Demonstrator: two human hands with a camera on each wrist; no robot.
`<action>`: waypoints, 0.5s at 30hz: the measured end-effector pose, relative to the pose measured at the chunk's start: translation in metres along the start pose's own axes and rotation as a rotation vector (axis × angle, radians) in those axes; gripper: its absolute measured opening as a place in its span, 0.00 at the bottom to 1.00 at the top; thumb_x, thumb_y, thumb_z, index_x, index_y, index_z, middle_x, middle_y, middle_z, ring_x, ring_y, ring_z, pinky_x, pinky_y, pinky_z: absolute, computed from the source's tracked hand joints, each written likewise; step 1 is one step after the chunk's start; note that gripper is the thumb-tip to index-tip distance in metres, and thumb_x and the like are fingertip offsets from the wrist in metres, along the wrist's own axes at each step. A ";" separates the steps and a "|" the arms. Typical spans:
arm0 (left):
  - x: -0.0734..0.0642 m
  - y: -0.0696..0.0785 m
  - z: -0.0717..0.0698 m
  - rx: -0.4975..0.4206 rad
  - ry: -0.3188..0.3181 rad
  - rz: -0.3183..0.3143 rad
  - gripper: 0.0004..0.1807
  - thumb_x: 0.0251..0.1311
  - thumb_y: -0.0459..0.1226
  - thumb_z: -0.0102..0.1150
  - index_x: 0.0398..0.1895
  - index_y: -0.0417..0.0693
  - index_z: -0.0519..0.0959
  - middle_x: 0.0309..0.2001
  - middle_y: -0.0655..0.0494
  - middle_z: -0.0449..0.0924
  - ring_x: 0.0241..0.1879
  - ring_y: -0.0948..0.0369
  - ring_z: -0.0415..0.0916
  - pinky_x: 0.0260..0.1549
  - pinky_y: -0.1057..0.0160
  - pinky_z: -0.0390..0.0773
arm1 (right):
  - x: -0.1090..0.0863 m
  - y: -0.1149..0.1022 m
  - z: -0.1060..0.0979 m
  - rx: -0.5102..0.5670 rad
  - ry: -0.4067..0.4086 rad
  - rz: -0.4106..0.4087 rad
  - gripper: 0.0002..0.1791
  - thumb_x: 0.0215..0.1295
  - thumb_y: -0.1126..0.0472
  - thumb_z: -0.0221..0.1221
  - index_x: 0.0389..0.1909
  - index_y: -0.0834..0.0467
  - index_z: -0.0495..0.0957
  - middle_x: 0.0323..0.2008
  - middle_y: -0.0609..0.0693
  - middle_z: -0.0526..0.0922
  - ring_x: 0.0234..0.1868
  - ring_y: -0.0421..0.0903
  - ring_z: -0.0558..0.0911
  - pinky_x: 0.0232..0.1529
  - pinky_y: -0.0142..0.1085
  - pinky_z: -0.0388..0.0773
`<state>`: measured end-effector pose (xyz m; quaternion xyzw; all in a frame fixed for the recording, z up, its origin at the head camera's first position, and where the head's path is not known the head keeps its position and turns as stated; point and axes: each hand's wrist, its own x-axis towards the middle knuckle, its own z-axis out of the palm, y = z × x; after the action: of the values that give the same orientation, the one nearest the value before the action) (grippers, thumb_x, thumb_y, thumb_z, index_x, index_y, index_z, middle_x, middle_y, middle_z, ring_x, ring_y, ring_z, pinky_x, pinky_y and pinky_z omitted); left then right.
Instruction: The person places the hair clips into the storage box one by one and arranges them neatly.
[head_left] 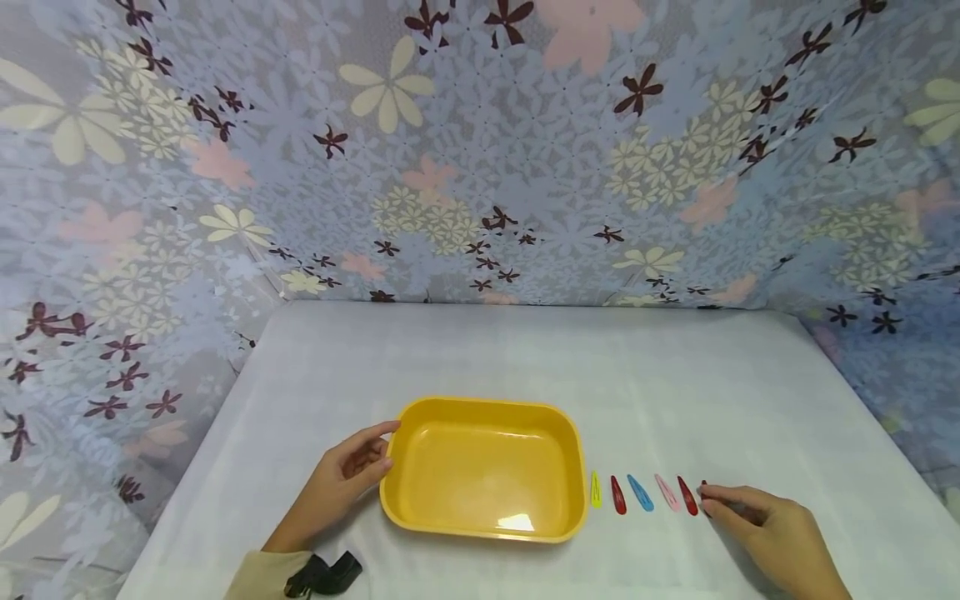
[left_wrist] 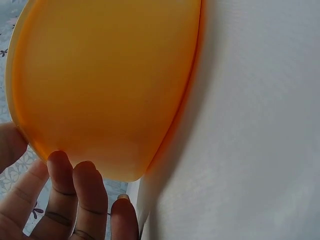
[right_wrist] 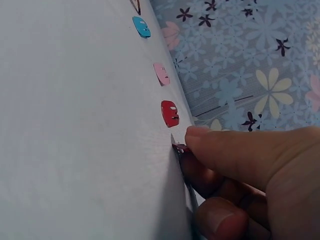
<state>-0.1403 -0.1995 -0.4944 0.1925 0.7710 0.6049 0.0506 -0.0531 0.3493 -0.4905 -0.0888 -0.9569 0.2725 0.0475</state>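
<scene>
Head view: the right hand (head_left: 772,533) pinches a dark red clip (head_left: 703,483) in its fingers (head_left: 733,494) — five clips (head_left: 641,493) lie leftward between it and the yellow tray (head_left: 483,471), whose left end the left hand (head_left: 347,471) grips.

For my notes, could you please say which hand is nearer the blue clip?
Right: the right hand is right of the blue clip; the left hand is far left, touching the yellow tray.
</scene>
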 end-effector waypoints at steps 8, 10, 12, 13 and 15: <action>0.000 0.001 0.003 -0.018 0.006 -0.039 0.25 0.71 0.35 0.62 0.70 0.50 0.74 0.45 0.44 0.79 0.41 0.58 0.79 0.42 0.66 0.79 | 0.002 0.001 -0.006 0.041 -0.088 0.079 0.23 0.60 0.36 0.69 0.48 0.47 0.90 0.51 0.51 0.87 0.38 0.26 0.80 0.35 0.28 0.76; -0.001 0.001 0.002 -0.024 -0.004 -0.028 0.25 0.71 0.35 0.61 0.70 0.49 0.73 0.46 0.43 0.79 0.41 0.58 0.79 0.42 0.66 0.80 | 0.002 0.000 -0.007 0.050 -0.104 0.102 0.25 0.60 0.35 0.68 0.49 0.48 0.90 0.51 0.51 0.87 0.38 0.25 0.79 0.36 0.28 0.76; 0.000 0.001 0.002 -0.038 -0.016 -0.012 0.25 0.72 0.34 0.60 0.71 0.48 0.73 0.46 0.41 0.79 0.41 0.57 0.80 0.42 0.66 0.80 | 0.002 -0.001 -0.008 0.057 -0.115 0.121 0.27 0.60 0.34 0.68 0.50 0.49 0.89 0.52 0.52 0.87 0.38 0.25 0.79 0.36 0.28 0.76; 0.000 0.001 0.002 -0.044 -0.020 -0.005 0.25 0.72 0.33 0.60 0.71 0.47 0.72 0.46 0.41 0.78 0.41 0.57 0.80 0.42 0.66 0.80 | 0.003 -0.001 -0.008 0.066 -0.118 0.129 0.28 0.59 0.33 0.67 0.50 0.49 0.89 0.52 0.52 0.87 0.37 0.25 0.79 0.36 0.28 0.76; 0.000 0.000 0.001 -0.058 -0.026 0.004 0.26 0.72 0.33 0.59 0.71 0.46 0.72 0.47 0.39 0.78 0.41 0.57 0.80 0.42 0.66 0.80 | 0.003 -0.001 -0.009 0.079 -0.117 0.137 0.29 0.60 0.33 0.67 0.51 0.49 0.89 0.53 0.52 0.86 0.37 0.26 0.79 0.36 0.28 0.75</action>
<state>-0.1403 -0.1985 -0.4942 0.2005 0.7518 0.6248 0.0649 -0.0553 0.3534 -0.4821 -0.1360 -0.9382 0.3173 -0.0239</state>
